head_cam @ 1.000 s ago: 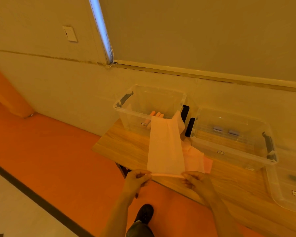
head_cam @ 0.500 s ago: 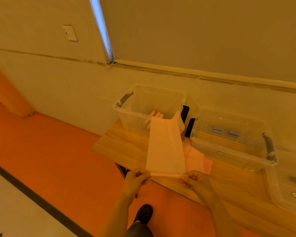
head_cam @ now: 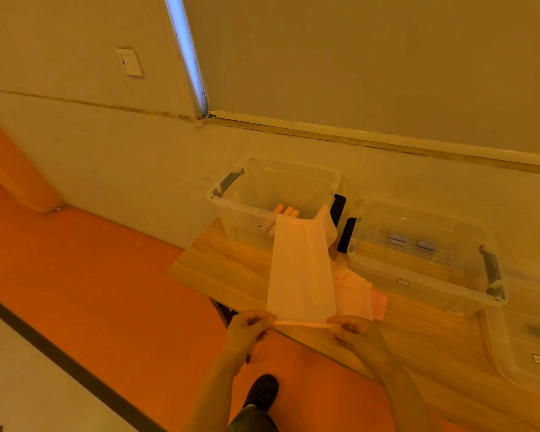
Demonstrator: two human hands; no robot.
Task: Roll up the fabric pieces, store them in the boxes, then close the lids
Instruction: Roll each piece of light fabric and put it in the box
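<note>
Left hand: the left hand (head_cam: 247, 328) sits at the near edge of the counter (head_cam: 231, 269), its fingers (head_cam: 259, 319) curled and pinching the left end of the fabric strip's rolled edge.
Right hand: the right hand (head_cam: 353, 333) is at the same near edge, fingers curled and pinching the right end of that rolled edge.
Fabric strip: a long pale fabric strip (head_cam: 300, 272) lies flat on the counter, running from the near edge toward the far-left corner, where its far end rises against the front wall of the left box; the near end forms a thin roll between the two hands.
Other fabric: a pink fabric pile (head_cam: 356, 294) lies just beside the strip on its right, partly under it, near the front edge.
Left box: a clear left box (head_cam: 231, 201) stands open at the counter's far-left corner, with pink rolled pieces (head_cam: 286, 210) inside; there seem to be three, but the strip hides part of them.
Middle box: a clear middle box (head_cam: 418, 285) stands open to the right along the far edge; small grey items on its floor are too blurred to name.
Right box: part of a third clear box (head_cam: 512, 366) shows at the right edge of the counter.
Below: a dark shoe (head_cam: 262, 391) on the orange floor (head_cam: 106, 275).
</note>
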